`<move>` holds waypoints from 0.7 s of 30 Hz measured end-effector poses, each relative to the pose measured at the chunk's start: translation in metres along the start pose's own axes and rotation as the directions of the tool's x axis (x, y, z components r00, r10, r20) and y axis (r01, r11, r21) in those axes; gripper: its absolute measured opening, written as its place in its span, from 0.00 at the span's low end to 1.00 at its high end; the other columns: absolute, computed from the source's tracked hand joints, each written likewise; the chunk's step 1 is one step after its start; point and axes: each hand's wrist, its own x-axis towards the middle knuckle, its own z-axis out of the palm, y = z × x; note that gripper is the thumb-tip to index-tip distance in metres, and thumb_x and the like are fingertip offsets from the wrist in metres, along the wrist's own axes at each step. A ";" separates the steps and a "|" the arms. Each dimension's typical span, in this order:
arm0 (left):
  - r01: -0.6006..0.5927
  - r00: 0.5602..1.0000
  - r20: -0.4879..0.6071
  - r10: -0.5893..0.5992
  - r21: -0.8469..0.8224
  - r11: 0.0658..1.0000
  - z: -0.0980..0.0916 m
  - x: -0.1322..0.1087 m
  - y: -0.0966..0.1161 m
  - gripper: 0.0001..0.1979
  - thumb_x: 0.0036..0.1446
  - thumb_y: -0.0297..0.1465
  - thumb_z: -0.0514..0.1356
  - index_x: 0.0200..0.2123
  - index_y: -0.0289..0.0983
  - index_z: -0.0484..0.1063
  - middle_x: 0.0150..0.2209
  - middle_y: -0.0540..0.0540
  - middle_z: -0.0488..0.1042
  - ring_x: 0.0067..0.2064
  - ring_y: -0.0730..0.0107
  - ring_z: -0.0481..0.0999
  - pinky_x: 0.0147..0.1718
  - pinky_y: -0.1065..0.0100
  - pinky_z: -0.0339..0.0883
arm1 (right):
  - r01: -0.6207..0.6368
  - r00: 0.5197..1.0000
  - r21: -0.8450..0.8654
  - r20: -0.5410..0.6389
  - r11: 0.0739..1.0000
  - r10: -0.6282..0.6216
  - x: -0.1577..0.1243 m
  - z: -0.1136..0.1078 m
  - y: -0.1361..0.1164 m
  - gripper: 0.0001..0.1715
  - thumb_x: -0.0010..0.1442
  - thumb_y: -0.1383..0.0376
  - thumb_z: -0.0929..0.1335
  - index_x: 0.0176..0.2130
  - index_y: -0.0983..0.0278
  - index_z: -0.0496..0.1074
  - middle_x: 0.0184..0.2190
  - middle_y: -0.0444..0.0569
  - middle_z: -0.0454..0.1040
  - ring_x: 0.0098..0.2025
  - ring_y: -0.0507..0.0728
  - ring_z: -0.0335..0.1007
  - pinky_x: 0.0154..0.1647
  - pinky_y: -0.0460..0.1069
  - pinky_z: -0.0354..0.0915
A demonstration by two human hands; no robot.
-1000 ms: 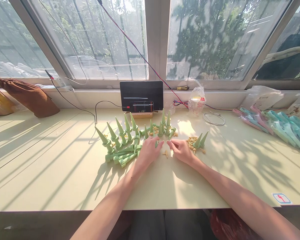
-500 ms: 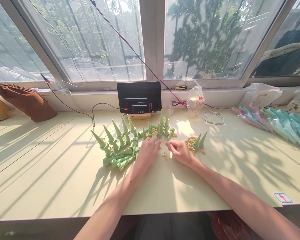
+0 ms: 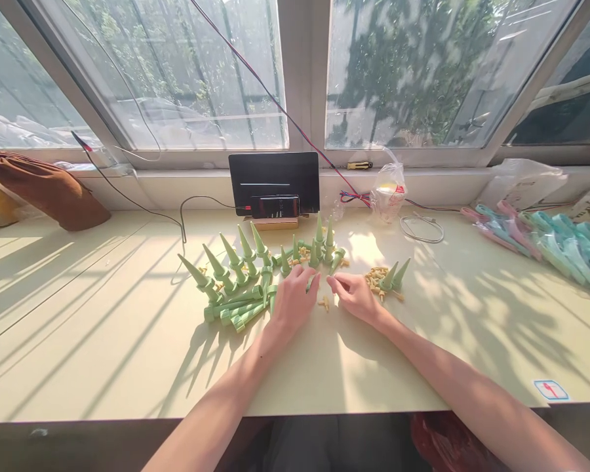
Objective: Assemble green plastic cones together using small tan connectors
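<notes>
My left hand [image 3: 295, 298] is closed, thumb and fingers bent together, beside the green cone-shaped plastic spikes [image 3: 233, 259]. A bit of green shows between its thumb and fingers; whether it is held or lies behind, I cannot tell. Just across a narrow gap, my right hand [image 3: 356, 298] pinches with thumb and forefinger. Anything in that pinch is too small to make out. Below the gap lies a small tan T-shaped piece [image 3: 324, 303]. Beside the right hand is a pile of similar tan pieces [image 3: 376, 278], with two green spikes [image 3: 398, 275] standing at it.
Several long green tubes [image 3: 240, 311] lie left of my left hand. Behind stand a dark tablet [image 3: 275, 174] and a phone [image 3: 275, 206] on a stand. A coiled white cable [image 3: 421, 229], a plastic-bagged cup [image 3: 388, 193] and bagged pastel items [image 3: 560, 242] are at right; a brown pouch [image 3: 54, 190] sits left.
My left hand has shifted slightly and turned, its thumb now pointing more upward near the fingers. My right hand stays nearly in place. The camera view has tilted a little.
</notes>
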 end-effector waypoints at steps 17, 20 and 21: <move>-0.036 0.998 -0.044 0.036 -0.001 0.999 0.001 0.003 -0.012 0.07 0.64 0.28 0.56 0.35 0.38 0.74 0.33 0.48 0.69 0.27 0.74 0.67 0.32 0.70 0.62 | 0.092 0.995 -0.042 0.036 0.995 -0.091 0.002 0.006 0.003 0.20 0.63 0.59 0.64 0.22 0.64 0.61 0.19 0.41 0.58 0.23 0.49 0.52 0.26 0.46 0.50; -0.042 0.995 -0.092 0.042 0.004 0.999 -0.003 0.005 -0.010 0.10 0.66 0.31 0.53 0.34 0.38 0.74 0.31 0.48 0.69 0.27 0.73 0.67 0.30 0.70 0.61 | 0.089 0.996 -0.045 0.036 0.995 -0.087 0.002 0.006 0.004 0.20 0.63 0.59 0.64 0.22 0.64 0.61 0.19 0.41 0.58 0.23 0.49 0.52 0.26 0.46 0.50; -0.043 0.994 -0.100 0.043 0.007 0.999 -0.006 0.006 -0.009 0.11 0.66 0.31 0.53 0.34 0.38 0.74 0.31 0.48 0.69 0.27 0.73 0.67 0.30 0.70 0.61 | 0.090 0.996 -0.047 0.033 0.995 -0.089 0.002 0.006 0.004 0.20 0.62 0.59 0.64 0.21 0.64 0.61 0.19 0.41 0.58 0.23 0.49 0.52 0.26 0.46 0.50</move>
